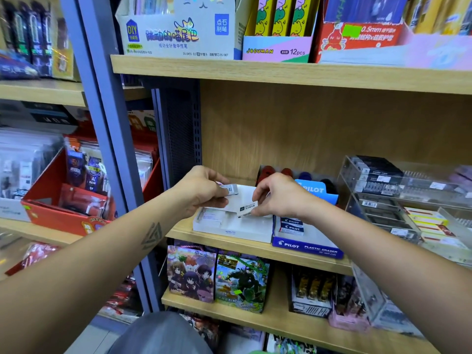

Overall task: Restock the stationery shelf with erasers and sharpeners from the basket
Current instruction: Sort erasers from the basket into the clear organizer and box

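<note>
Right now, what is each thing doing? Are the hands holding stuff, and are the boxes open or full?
Left hand: pinches a small eraser above the white box.
Right hand: pinches another eraser, tilted, over the white box.
White box: open, partly filled, on the shelf.
Blue eraser box: open, erasers inside, touching the white box.
Clear case: stocked with packs.
</note>
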{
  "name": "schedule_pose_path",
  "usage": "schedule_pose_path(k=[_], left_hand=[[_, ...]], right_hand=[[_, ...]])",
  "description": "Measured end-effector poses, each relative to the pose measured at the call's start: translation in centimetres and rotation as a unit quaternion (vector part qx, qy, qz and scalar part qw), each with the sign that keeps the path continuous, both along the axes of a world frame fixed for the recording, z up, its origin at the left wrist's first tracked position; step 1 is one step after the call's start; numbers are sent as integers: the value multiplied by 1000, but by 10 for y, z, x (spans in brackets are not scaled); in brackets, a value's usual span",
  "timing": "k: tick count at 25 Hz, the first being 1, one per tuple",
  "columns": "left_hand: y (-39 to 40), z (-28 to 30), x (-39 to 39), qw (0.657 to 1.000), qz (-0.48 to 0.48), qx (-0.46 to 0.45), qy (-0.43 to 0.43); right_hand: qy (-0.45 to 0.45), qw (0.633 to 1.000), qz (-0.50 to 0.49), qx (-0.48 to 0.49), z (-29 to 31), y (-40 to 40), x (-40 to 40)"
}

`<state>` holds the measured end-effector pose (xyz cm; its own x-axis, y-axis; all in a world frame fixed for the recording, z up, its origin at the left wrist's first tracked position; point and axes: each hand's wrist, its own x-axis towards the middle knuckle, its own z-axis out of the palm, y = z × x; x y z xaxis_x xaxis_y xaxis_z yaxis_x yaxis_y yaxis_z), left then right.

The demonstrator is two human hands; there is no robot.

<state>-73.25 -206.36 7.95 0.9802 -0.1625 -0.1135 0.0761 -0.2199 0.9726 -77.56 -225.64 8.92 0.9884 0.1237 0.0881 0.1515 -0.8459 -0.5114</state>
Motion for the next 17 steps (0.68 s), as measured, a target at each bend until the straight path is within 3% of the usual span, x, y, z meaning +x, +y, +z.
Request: schedule_pose_path(k=[3,10,13,17], left_hand=[[-21,15,-8,997,-47,-48,-30],[-111,70,-24,982,-75,-138,-107],[-159,80,-31,976,-90,-103,-167],[-233,83,-41,964,-133,-56,-222]], right_hand=[[-6,1000,-1,-16,20,-10,-9],[-120,988,-98,-18,82,-109,-52],[-158,972,-171,34,87,-175,-70],[-145,955,-257,22,80,-254,-88]])
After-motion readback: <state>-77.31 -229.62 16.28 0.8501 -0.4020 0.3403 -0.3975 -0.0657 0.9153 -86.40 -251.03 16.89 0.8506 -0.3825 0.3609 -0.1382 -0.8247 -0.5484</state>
